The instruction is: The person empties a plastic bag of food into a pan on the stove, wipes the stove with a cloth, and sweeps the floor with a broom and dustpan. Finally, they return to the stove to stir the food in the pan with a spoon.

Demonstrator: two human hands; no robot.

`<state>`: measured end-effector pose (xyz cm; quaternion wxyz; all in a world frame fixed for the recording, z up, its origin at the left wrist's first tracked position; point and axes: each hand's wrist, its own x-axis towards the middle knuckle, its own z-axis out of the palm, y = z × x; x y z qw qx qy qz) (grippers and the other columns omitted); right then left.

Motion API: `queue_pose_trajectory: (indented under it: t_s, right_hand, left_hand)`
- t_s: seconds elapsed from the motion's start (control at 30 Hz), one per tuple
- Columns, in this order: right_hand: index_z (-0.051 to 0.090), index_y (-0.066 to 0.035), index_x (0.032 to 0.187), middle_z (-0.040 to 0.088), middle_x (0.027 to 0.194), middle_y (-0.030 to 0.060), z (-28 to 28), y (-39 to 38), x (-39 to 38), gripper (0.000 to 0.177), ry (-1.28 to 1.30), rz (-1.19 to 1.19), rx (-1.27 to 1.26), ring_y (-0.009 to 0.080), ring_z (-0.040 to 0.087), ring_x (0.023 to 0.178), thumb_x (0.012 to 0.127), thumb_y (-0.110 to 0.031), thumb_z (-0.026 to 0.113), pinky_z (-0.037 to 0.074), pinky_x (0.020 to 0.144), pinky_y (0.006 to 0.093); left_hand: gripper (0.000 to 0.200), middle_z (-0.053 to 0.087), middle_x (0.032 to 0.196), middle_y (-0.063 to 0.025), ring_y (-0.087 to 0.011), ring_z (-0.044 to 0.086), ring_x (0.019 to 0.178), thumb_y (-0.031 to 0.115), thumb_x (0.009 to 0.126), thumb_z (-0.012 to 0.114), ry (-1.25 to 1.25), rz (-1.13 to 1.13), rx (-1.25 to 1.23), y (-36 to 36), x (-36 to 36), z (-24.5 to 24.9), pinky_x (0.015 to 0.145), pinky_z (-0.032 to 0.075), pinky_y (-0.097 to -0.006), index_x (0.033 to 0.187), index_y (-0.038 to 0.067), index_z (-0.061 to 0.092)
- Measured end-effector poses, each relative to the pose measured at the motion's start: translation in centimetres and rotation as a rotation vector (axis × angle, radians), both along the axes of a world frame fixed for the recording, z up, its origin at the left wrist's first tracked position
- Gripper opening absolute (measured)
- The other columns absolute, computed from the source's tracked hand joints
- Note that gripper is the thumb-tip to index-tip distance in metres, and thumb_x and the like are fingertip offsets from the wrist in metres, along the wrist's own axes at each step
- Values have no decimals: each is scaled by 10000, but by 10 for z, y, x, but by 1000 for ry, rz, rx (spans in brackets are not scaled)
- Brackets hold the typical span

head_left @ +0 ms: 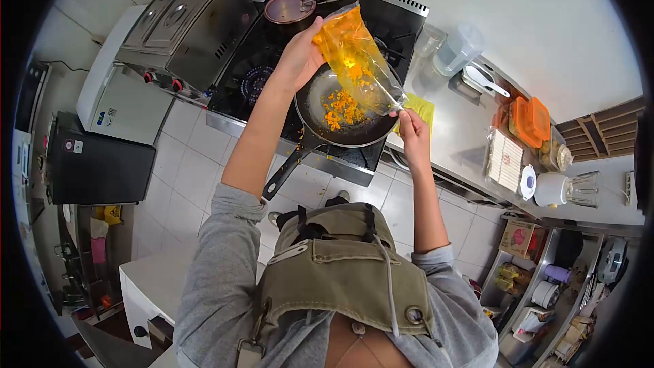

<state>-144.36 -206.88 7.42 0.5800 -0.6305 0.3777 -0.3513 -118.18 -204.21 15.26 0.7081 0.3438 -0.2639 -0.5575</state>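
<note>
Tilted over the stove is a clear plastic bag (355, 54) with chopped orange food inside. My left hand (302, 54) is closed on its upper left side, fingers partly hidden behind the plastic. A lower corner of the bag is pinched by my right hand (414, 129). Beneath the bag sits a black frying pan (315, 129), its handle pointing toward me. Loose orange bits (343, 110) lie in the pan, and a few more are scattered by the handle and on the floor.
A small pot (289, 8) with utensils stands at the back of the stove (228, 88). Right of it, a yellow cloth (419, 114), clear pitcher (460, 48) and orange containers (529, 120) rest on the steel counter. A metal oven (180, 34) is at the left.
</note>
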Motion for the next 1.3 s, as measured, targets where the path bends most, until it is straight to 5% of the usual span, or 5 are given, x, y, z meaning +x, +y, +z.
queue_pose_trajectory:
  t_s: [0.57,0.73,0.93,1.3]
  right_hand:
    - [618,-8,796,303,537,-93,35,-8,11,261,64,11,-57,21,240,507,913,-200,485,176,454,236]
    - [611,2,783,327,539,-96,59,-6,8,270,17,8,60,23,254,498,908,-202,485,190,448,234]
    - [604,7,778,327,494,-9,91,7,4,228,258,-41,-372,58,268,474,886,-164,499,220,435,267]
    - [619,11,802,430,523,-7,79,2,-4,265,191,-53,-326,49,307,485,909,-189,482,248,440,242]
  left_hand:
    - [384,564,1141,-128,-208,557,1053,296,936,437,167,-6,18,7,-3,-4,922,437,-352,1159,-14,474]
    - [413,565,1123,-130,-213,560,1042,330,940,420,42,50,16,4,-9,-3,915,439,-358,1144,-26,473]
    - [381,561,1111,-126,-217,565,1026,307,943,423,-69,-3,49,6,-11,5,908,445,-371,1119,-25,488]
    - [405,497,1234,-136,-197,517,1103,212,964,378,-233,37,-52,7,-3,8,959,411,-341,1263,-59,412]
